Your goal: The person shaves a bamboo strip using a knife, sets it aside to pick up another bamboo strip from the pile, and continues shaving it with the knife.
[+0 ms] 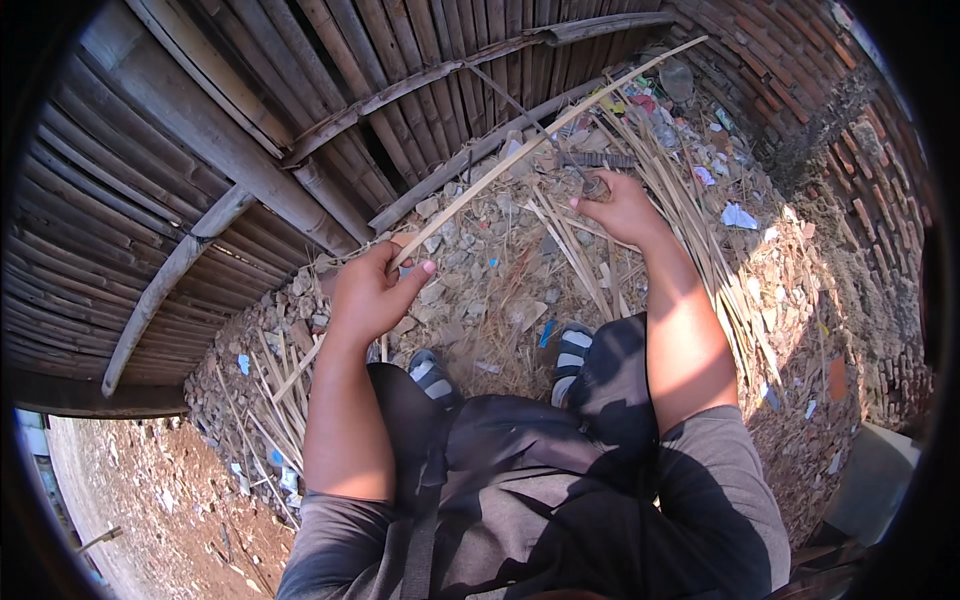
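Note:
My left hand (368,290) is closed around the near end of a long, pale bamboo strip (510,160). The strip slants away from it to the far right, up toward the brick wall. My right hand (625,210) is closed on a long, thin, dark tool (522,108) that looks like a narrow blade. It reaches up to the left and crosses the strip; its handle is mostly hidden by my fingers. Just beyond my right hand lies a dark ribbed piece (598,159). Split bamboo strips (690,230) lie in a bundle beside my right forearm.
A bamboo-slat wall (150,200) with round poles rises at the left and far side. A brick wall (870,190) stands at the right. Stones, rubble and litter cover the ground (470,250). More strips (280,390) lie by my left arm. My sandalled feet (432,375) are between.

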The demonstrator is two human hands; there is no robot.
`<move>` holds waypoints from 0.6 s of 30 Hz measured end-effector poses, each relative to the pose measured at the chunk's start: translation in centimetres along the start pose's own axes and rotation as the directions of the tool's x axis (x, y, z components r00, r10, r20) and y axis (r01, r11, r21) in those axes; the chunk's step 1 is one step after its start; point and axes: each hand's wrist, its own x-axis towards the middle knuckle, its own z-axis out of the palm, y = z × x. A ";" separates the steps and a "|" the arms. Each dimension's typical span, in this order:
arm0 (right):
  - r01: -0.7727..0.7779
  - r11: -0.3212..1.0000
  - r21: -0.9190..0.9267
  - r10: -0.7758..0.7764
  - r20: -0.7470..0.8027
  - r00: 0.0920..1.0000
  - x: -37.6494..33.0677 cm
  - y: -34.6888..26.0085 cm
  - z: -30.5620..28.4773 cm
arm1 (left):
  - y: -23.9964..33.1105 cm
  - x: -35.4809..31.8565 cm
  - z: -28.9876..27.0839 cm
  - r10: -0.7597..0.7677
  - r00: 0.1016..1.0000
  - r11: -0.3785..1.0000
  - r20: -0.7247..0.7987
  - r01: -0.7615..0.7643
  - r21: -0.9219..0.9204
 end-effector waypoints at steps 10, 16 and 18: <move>0.112 0.946 -0.306 -0.055 0.190 0.980 -0.8 -4.9 2.5 | 1.6 -0.4 1.5 -0.051 0.998 0.995 0.024 0.048 0.092; 0.077 0.985 -0.154 -0.065 0.081 0.995 0.4 -1.4 0.3 | 1.1 -0.2 2.1 0.054 0.998 0.986 -0.040 -0.047 0.157; -0.021 0.997 -0.079 0.022 0.007 1.000 0.3 0.5 -1.7 | 1.8 -0.2 2.1 0.042 0.999 0.981 -0.031 -0.035 0.190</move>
